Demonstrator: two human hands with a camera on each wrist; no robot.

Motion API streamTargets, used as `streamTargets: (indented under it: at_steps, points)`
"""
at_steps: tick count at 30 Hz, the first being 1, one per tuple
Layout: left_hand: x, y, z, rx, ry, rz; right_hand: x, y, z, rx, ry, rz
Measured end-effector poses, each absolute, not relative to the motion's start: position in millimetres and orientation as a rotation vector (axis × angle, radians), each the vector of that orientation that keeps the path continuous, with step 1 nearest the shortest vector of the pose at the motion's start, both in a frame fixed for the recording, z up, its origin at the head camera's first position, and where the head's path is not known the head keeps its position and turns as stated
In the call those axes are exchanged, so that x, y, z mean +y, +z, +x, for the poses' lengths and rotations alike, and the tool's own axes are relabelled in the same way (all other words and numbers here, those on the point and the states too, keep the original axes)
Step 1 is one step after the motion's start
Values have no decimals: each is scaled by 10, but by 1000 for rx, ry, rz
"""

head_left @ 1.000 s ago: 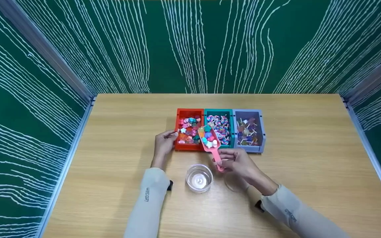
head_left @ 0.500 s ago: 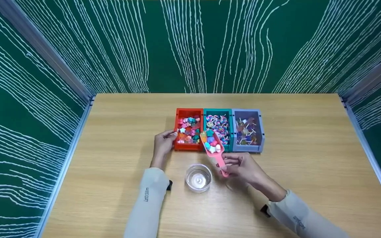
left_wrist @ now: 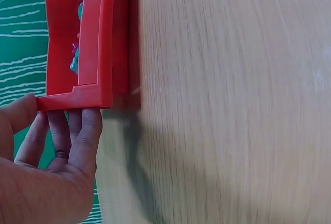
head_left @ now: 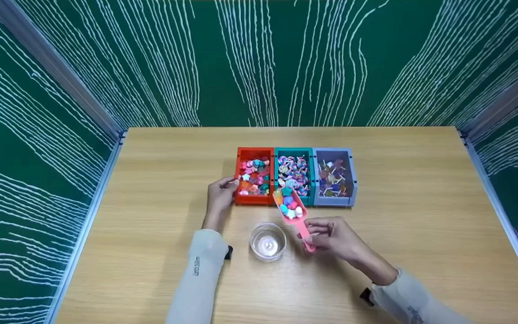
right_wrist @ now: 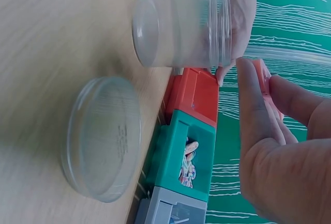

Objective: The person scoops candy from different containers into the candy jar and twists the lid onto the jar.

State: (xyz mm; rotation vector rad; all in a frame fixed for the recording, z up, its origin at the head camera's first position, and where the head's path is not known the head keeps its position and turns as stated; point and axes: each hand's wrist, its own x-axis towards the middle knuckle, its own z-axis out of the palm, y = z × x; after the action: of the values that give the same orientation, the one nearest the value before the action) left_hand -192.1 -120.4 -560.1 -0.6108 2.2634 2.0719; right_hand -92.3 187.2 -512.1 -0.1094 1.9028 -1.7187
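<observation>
The right hand pinched the pink scoop by its handle; the left hand gripped the red bin. The scoop, already loaded with colourful charms, hung near the clear jar, uncapped and seemingly empty; filling it apparently had not begun.

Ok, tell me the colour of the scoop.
The scoop is pink, clearest in the head view.

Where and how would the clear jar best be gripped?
Grip the jar round its outer wall, probably from the person's left: it stands upright and open-mouthed with round sides, and the scoop and right hand are close on its right.
</observation>
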Motion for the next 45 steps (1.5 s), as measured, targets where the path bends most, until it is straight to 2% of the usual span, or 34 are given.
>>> streamTargets:
  at_steps: [6,15,28,38,45]
  points:
    - [-1202,-5601,-1911,2322,2043,-591,1909,-5129,-853,1912,-1702,-135]
    - [-1273,-5734,-1839,2522,1977,-300,1951,-5157,-763,1902,-1681,-140]
    - [-1321,-5656,-1543,2574,1986,-129,1960,-5189,-667,1854,-1704,-152]
    - [-1320,-5539,-1237,2308,1870,249,1976,-5194,-620,1826,-1708,-170]
    - [-1341,-5534,-1071,2193,1561,476,1984,-5179,-602,1850,-1677,-181]
